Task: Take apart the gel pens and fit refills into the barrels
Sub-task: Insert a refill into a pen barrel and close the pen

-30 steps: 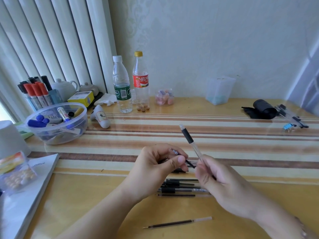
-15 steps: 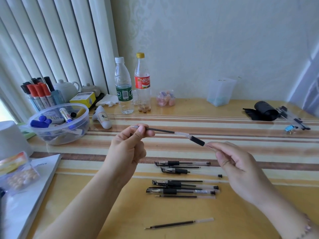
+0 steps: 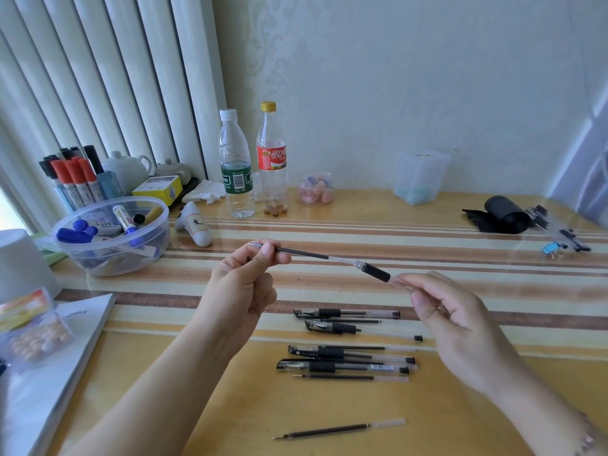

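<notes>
— What fills the upper left?
— White vertical blinds, daylight at their left edge.
— And elsewhere?
— Pale patterned wallpaper above a striped yellow-and-brown tabletop.

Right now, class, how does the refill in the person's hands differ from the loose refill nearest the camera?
The held refill is in the air, pinched by the left hand, its far end inside the barrel held by the right hand. The loose refill lies flat on the table, untouched, wholly exposed. Both are thin, dark and clear-ended.
</notes>
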The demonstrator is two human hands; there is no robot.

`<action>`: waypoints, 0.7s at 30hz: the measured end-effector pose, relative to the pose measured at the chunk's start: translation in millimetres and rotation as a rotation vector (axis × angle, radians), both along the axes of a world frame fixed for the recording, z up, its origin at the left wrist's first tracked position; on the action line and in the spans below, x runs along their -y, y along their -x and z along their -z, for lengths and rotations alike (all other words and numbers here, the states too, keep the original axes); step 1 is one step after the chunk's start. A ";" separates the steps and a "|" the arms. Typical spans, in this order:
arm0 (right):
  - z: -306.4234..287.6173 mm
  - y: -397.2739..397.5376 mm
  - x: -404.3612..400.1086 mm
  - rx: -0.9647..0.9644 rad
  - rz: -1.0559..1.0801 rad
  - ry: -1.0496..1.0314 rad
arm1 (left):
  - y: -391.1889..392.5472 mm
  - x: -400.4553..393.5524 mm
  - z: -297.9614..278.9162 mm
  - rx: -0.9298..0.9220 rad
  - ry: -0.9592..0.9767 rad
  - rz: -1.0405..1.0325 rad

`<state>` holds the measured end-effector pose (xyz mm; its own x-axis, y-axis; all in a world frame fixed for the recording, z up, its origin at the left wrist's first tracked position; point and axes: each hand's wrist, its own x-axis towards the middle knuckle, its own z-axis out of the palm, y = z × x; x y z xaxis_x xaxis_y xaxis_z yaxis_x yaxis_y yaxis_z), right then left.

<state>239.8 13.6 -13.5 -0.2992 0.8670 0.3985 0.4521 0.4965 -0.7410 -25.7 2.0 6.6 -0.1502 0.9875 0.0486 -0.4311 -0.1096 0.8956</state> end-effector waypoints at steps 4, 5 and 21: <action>-1.7 -0.4 0.7 0.015 -0.001 -0.012 | 1.0 0.0 1.3 -0.026 -0.003 -0.006; -2.5 -0.5 1.2 0.019 0.001 -0.016 | 1.2 0.0 1.5 -0.038 -0.010 -0.010; -1.0 9.4 12.7 0.074 -0.127 0.051 | -26.3 14.9 5.2 -0.507 -0.171 0.139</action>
<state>230.4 0.9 -12.4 -0.4348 0.8388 0.3276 0.4421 0.5157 -0.7339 0.7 -12.9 1.3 0.0647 0.9679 0.2427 0.0285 -0.2449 0.9691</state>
